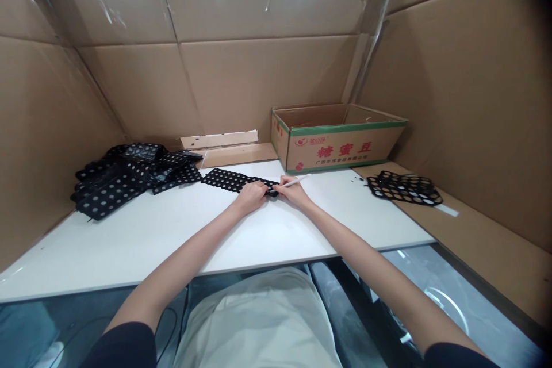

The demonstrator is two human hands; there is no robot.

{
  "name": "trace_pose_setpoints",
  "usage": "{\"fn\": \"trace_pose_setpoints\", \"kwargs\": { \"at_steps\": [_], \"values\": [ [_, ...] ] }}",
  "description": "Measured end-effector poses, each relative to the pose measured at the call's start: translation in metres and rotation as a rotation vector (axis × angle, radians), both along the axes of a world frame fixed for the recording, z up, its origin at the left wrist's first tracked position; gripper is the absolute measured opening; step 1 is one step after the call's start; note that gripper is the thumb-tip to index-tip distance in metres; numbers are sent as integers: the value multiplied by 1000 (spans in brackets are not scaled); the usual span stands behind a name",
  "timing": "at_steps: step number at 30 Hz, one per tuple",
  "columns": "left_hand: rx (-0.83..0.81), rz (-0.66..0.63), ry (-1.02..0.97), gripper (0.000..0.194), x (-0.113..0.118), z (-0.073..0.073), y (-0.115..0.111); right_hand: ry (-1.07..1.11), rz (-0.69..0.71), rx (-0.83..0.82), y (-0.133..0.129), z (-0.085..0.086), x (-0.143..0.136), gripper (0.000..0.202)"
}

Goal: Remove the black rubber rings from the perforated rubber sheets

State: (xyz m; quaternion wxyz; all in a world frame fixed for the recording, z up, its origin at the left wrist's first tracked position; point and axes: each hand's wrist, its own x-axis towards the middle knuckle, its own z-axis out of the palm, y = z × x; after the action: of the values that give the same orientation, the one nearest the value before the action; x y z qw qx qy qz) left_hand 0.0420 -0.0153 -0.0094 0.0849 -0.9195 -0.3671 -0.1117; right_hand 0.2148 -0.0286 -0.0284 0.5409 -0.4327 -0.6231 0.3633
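A black strip with pale dots (228, 180) lies flat on the white table, running from the left pile to my hands. My left hand (252, 195) rests on the strip's right part, its fingers bent and close together, pressing it down. In my right hand (293, 191) is a thin white pen-like tool (298, 180), pinched between the fingers with its tip at the strip's right end. The fingertips of both hands are close to each other. What lies right under the tool tip is too small to tell.
A heap of black dotted pieces (116, 181) lies at the left. An open cardboard box (345, 146) stands behind my right hand. Black pieces with large holes (405, 188) lie at the right. Cardboard walls (267, 77) surround the white table (172, 241).
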Motion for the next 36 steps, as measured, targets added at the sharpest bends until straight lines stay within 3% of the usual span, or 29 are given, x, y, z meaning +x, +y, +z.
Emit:
{"fn": "trace_pose_setpoints", "kwargs": {
  "at_steps": [7, 23, 29, 36],
  "values": [
    [-37, 57, -31, 19, 2, 5, 0, -55, 5, 31, 2, 0, 3, 34],
    [-54, 47, -33, 19, 3, 5, -1, -11, 48, -46, 7, -6, -2, 28],
    [-73, 65, -91, 19, 2, 5, 0, 7, 58, -136, 2, 1, 1, 30],
    [-107, 75, -121, 22, 1, 7, 0, -38, 66, -105, 0, 8, 4, 29]
  ]
}}
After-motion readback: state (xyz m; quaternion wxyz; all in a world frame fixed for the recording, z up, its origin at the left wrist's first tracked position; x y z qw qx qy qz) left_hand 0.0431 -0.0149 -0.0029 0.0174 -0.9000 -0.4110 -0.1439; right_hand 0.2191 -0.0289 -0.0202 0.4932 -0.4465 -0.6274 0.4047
